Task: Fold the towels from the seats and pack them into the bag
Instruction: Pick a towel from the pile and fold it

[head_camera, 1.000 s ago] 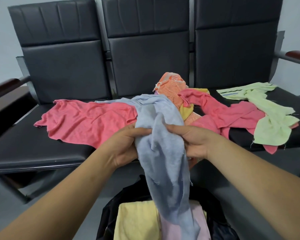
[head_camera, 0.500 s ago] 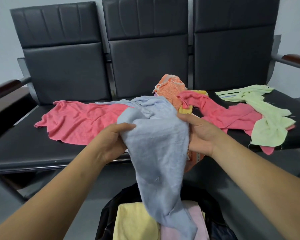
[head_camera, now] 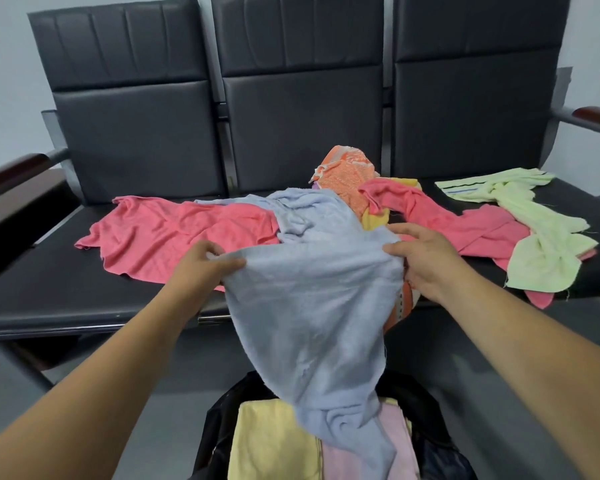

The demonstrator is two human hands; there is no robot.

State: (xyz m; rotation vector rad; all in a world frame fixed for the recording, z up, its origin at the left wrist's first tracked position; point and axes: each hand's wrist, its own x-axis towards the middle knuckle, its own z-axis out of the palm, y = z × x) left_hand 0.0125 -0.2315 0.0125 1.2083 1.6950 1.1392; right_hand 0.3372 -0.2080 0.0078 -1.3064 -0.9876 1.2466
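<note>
A pale blue towel (head_camera: 312,306) stretches between my hands at the front edge of the middle seat. My left hand (head_camera: 201,268) pinches its left edge and my right hand (head_camera: 423,258) grips its right edge. Its far part lies on the seat and its lower end hangs into the black bag (head_camera: 219,431) below. In the bag lie a folded yellow towel (head_camera: 271,441) and a folded pink towel (head_camera: 392,445). On the seats rest a red-pink towel (head_camera: 174,233), an orange towel (head_camera: 343,174), another red-pink towel (head_camera: 465,226) and a light green towel (head_camera: 541,244).
Three joined black seats (head_camera: 49,289) with tall backrests (head_camera: 305,109) fill the view. Wooden armrests stand at the far left (head_camera: 11,171) and far right (head_camera: 596,116). A grey floor (head_camera: 160,403) lies in front of the bench around the bag.
My hands have moved apart along the blue towel, spreading its bunched top into a wide span. The towel's hanging end stays over the bag.
</note>
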